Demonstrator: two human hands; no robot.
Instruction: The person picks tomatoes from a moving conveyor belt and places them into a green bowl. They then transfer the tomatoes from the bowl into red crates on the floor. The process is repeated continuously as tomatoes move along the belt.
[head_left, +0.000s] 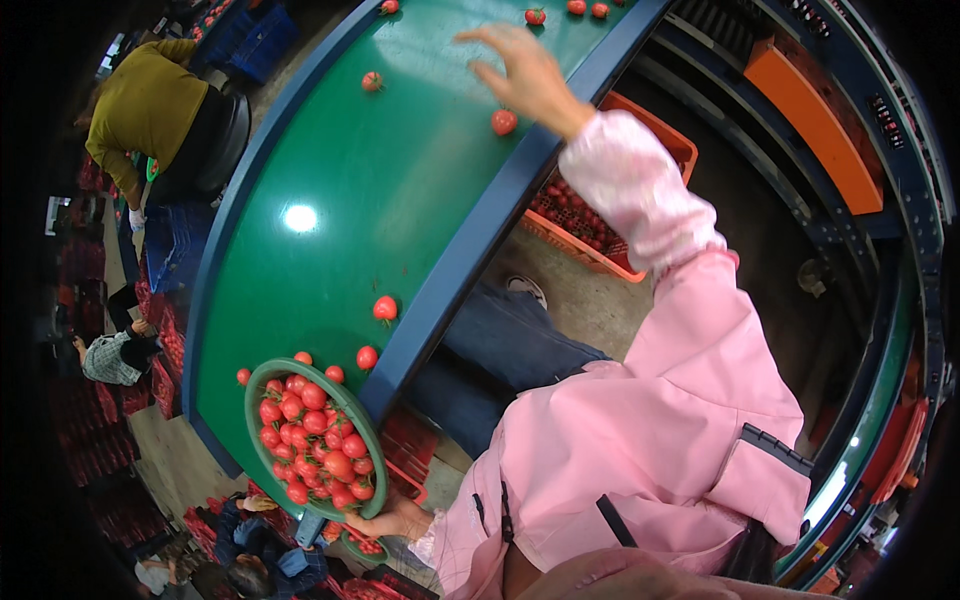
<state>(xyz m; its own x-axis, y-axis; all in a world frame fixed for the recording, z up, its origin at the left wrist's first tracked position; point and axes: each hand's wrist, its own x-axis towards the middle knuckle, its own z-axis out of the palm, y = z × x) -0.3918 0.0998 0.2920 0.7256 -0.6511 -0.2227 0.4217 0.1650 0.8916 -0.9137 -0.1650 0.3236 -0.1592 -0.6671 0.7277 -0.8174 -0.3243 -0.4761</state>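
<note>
At the lower left, my left hand (390, 519) grips the lower rim of a round green plastic basin (252, 412). It is full of red tomatoes (315, 424) with green calyxes and tilts towards me over the end of a green conveyor belt (300, 285). My right hand (517, 71) is above the belt's upper part, blurred and with fingers apart, holding nothing. A tomato (504, 122) lies on the belt just below the right wrist. Several more tomatoes are beside the basin, including one (385, 308) near the blue side rail (457, 247).
Beneath the right forearm, an orange crate (577, 251) of small red fruit stands on the floor. An orange metal box (817, 127) juts from the frame at upper right. Across the belt, a person in olive (150, 105) bends near blue crates (176, 244). Other people are at lower left.
</note>
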